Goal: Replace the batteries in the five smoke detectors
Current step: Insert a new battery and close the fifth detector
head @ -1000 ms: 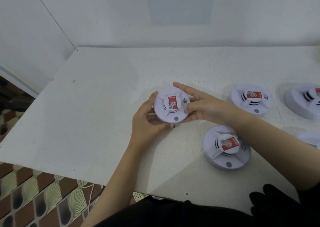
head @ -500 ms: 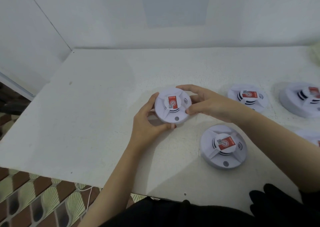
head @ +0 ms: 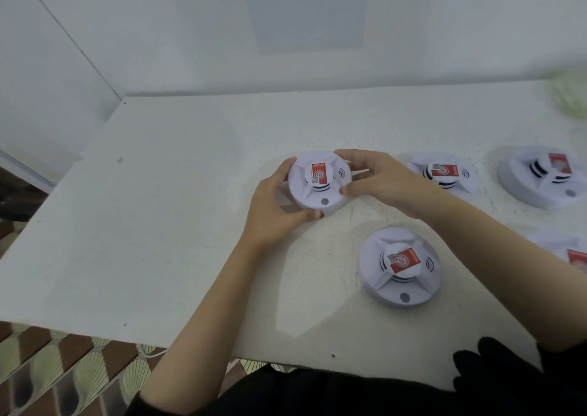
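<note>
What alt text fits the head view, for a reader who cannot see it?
A person's left hand and right hand grip a round white smoke detector with a red label, at a white table. Four more detectors lie on the table to its right, the last mostly hidden behind the right forearm.

A scuffed white table (head: pixel 152 225) bears 4 round white smoke detectors on its right half, red labels up: the near detector (head: pixel 401 268) by the front, the middle detector (head: pixel 444 174) and far detector (head: pixel 543 177) behind, and the cut-off detector (head: pixel 559 242) at the right. A blurred pale-green thing (head: pixel 571 97) sits at the back right.
</note>
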### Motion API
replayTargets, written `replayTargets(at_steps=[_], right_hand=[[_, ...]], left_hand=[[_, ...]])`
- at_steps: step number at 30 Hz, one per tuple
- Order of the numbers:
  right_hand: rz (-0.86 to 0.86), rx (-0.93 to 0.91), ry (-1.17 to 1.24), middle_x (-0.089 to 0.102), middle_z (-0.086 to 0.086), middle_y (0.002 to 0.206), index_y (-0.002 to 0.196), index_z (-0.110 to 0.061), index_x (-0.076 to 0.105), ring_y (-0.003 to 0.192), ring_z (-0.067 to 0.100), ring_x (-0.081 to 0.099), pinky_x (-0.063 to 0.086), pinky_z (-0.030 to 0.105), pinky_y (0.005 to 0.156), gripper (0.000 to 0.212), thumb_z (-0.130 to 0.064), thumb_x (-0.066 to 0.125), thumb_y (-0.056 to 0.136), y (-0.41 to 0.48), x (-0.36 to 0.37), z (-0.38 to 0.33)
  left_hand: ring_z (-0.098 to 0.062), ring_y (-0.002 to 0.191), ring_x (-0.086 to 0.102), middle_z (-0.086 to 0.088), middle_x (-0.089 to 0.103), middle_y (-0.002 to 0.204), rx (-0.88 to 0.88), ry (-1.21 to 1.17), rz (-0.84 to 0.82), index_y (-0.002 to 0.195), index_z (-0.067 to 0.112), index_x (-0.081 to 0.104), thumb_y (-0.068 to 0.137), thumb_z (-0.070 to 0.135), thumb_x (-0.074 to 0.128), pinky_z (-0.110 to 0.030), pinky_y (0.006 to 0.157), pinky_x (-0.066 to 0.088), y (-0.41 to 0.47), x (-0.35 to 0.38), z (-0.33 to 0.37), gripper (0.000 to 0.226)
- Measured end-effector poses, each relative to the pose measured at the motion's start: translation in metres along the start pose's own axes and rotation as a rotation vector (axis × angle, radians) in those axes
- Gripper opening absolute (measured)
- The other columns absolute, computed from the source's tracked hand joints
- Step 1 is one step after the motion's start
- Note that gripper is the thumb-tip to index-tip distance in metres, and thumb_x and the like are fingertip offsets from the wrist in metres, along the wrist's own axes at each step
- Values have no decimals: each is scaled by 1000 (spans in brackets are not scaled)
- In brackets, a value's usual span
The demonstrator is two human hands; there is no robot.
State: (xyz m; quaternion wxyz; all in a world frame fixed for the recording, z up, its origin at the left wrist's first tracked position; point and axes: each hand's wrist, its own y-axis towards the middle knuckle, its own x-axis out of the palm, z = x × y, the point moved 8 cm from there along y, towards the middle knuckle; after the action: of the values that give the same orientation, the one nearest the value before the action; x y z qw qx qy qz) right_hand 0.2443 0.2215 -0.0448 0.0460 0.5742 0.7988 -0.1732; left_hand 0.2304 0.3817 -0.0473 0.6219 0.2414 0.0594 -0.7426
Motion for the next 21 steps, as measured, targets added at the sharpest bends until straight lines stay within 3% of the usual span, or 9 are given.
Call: replayTargets(at_steps=[3, 6, 10, 13, 15, 18, 21], right_hand=[[6, 6, -6, 64, 4, 117, 128, -22, 55, 104, 20, 63, 50, 33, 93, 55, 7, 63, 81, 0, 0, 4], [7, 6, -27, 64, 5, 116, 132, -20, 53, 105, 20, 63, 51, 29, 91, 59, 6, 64, 80, -1, 2, 7], [25, 2, -26, 64, -1, 109, 133, -17, 49, 98, 12, 60, 49, 13, 76, 57, 5, 62, 82, -3, 5, 7], [32, -5, -28, 64, -7, 98, 118, -24, 56, 90, 7, 59, 48, 8, 70, 45, 4, 59, 83, -6, 7, 4], [50, -1, -48, 67, -3, 99, 109, -21, 60, 91, 11, 62, 50, 12, 74, 35, 3, 57, 84, -8, 6, 4], [89, 30, -125, 66, 8, 113, 117, -13, 62, 106, 25, 61, 49, 34, 91, 34, -4, 59, 84, -12, 2, 6], [93, 95, -181, 51, 2, 136, 137, -13, 45, 118, 17, 51, 40, 29, 96, 51, -14, 59, 88, -23, -7, 9]], left_hand=[[17, 101, 55, 33, 61, 106, 1, 43, 2, 118, 42, 47, 63, 19, 83, -2, 82, 40, -1, 0, 3, 69], [18, 99, 55, 44, 59, 103, 18, 110, -16, 113, 43, 48, 64, 7, 86, -1, 81, 40, -1, 2, 1, 71], [2, 101, 62, 21, 68, 108, 22, 94, -39, 119, 26, 59, 64, 11, 84, -8, 83, 45, 0, 5, -2, 62], [-12, 103, 65, 6, 69, 111, 28, 99, -65, 121, 16, 61, 66, 15, 82, -27, 87, 53, 2, 7, -3, 59], [-17, 100, 67, 4, 70, 108, 40, 125, -79, 119, 15, 62, 66, 18, 82, -38, 86, 54, 2, 10, -2, 57], [-18, 93, 67, 3, 70, 102, 45, 164, -83, 115, 16, 62, 66, 19, 82, -45, 81, 53, 2, 12, -1, 52], [-22, 91, 64, 0, 68, 99, -5, 188, -85, 107, 16, 61, 63, 25, 82, -48, 79, 52, 1, 13, 0, 49]])
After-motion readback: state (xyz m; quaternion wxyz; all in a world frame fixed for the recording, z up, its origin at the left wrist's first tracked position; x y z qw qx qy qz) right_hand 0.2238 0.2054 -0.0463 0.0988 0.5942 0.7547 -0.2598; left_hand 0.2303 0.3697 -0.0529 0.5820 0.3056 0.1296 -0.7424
